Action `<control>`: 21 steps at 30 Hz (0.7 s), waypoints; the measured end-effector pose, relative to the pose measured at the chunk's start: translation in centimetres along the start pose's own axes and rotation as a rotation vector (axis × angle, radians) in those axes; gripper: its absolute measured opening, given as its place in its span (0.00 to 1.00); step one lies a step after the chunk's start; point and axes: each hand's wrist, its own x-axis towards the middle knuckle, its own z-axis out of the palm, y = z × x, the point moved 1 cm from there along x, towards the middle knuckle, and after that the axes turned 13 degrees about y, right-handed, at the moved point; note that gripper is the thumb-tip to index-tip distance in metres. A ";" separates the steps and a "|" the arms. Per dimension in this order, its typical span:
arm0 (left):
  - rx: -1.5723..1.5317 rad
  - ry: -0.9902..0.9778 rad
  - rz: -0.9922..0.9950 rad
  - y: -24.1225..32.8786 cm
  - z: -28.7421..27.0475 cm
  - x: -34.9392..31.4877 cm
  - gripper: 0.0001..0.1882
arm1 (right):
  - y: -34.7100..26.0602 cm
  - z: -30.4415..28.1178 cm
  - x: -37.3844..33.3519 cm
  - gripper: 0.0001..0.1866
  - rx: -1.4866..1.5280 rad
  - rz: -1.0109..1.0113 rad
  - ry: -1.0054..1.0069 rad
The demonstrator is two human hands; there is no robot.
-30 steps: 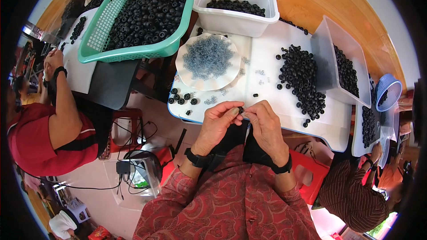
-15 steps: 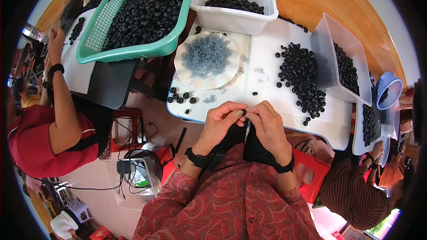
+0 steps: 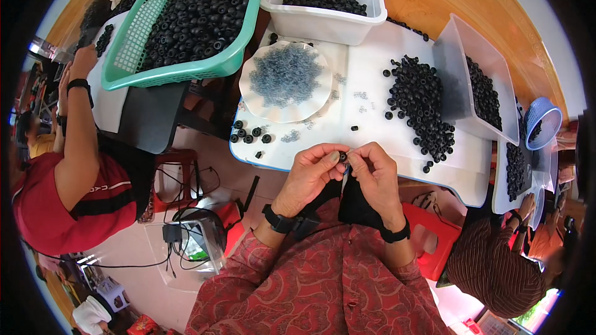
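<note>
Just off the table's front edge, my left hand (image 3: 310,174) pinches a small round black part (image 3: 342,156), its ring-like end facing up. My right hand (image 3: 377,181) is closed right beside it, thumb and forefinger pressed together at the part; whatever is between those fingertips is too small to make out. Beyond my hands, a white wavy-rimmed plate (image 3: 249,95) carries a heap of tiny clear bluish pieces (image 3: 284,75). Several black parts (image 3: 248,139) lie near the table's left corner, and a larger pile of them (image 3: 417,99) spreads on the right.
A green basket (image 3: 180,76) full of black parts stands back left, a white tub (image 3: 323,28) behind the plate. On the right are a translucent bin (image 3: 456,74) and a blue basket (image 3: 541,108). Co-workers sit left and right. A red stool (image 3: 431,236) is beside me.
The black part has turned so its open round end shows between my fingers. Both hands stay close together. The co-worker's arm on the left has shifted.
</note>
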 end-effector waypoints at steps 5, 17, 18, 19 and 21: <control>-0.006 0.006 -0.012 0.1 0.1 0.1 0.13 | -0.6 0.0 -0.1 0.05 -0.032 -0.018 0.007; 0.310 0.045 0.133 -0.2 1.0 0.2 0.12 | -1.1 -0.1 0.2 0.03 -0.118 -0.003 0.038; 0.322 0.049 0.138 -0.3 1.0 0.3 0.12 | -0.8 -0.3 0.4 0.03 -0.095 0.017 0.024; 0.333 0.054 0.143 -0.4 1.0 0.4 0.12 | -0.6 -0.6 0.6 0.03 -0.071 0.037 0.009; 0.335 0.058 0.114 -0.6 0.8 0.6 0.12 | -0.2 -1.2 1.1 0.03 -0.100 0.020 0.012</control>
